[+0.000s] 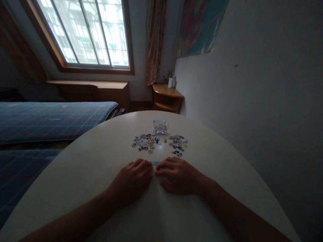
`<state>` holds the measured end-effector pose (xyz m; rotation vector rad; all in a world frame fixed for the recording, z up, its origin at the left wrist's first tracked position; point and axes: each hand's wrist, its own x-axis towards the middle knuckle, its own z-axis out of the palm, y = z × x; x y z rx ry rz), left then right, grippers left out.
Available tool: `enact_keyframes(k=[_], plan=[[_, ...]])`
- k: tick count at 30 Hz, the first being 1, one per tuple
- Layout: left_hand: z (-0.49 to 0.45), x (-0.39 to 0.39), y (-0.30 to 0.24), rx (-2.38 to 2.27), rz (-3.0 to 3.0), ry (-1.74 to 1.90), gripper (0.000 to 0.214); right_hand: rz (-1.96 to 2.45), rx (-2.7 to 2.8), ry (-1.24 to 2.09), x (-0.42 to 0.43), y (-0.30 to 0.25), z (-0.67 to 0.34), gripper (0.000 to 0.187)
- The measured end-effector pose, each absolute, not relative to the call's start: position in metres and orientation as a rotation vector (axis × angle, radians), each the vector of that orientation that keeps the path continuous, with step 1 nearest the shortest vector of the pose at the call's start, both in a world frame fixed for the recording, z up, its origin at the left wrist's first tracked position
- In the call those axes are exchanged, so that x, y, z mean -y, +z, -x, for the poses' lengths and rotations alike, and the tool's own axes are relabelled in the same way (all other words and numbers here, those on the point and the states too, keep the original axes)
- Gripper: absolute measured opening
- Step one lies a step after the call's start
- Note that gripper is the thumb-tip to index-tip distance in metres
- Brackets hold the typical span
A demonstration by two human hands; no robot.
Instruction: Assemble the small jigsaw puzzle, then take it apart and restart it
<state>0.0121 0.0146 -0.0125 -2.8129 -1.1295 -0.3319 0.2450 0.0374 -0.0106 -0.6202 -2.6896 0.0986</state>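
Observation:
Both of my hands rest palm down on a round white table point(96, 161). My left hand point(133, 179) and my right hand point(178, 174) nearly touch at the fingertips, with fingers bent down onto the tabletop. Between the fingertips a small joined strip of puzzle pieces point(155, 163) peeks out. Just beyond lie two loose heaps of colourful puzzle pieces, one on the left point(145, 142) and one on the right point(178, 144). Farther back lies a small picture card point(159, 127).
A grey wall point(252, 84) runs close along the table's right side. Beds with blue checked covers point(50, 117) stand to the left. A wooden corner shelf point(168, 97) and a low cabinet point(101, 90) sit under the window at the back.

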Motion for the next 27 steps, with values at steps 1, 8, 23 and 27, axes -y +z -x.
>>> enact_keyframes(k=[1, 8, 23, 27], plan=[[-0.0121, -0.0148, -0.0127, 1.129, 2.813, -0.332, 0.013, 0.618, 2.690, 0.100, -0.0374, -0.0107, -0.2450, 0.026], [-0.0127, -0.0146, -0.0111, 1.130, 2.816, -0.333, 0.013, 0.619, 2.687, 0.109, -0.0373, -0.0092, -0.2449, 0.025], [-0.0136, -0.0137, -0.0111, 1.160, 2.820, -0.355, 0.014, 0.621, 2.686, 0.101, -0.0374, -0.0106, -0.2453, 0.025], [-0.0138, -0.0140, -0.0118, 1.172, 2.818, -0.364, 0.015, 0.623, 2.678, 0.100, -0.0373, -0.0109, -0.2454, 0.026]])
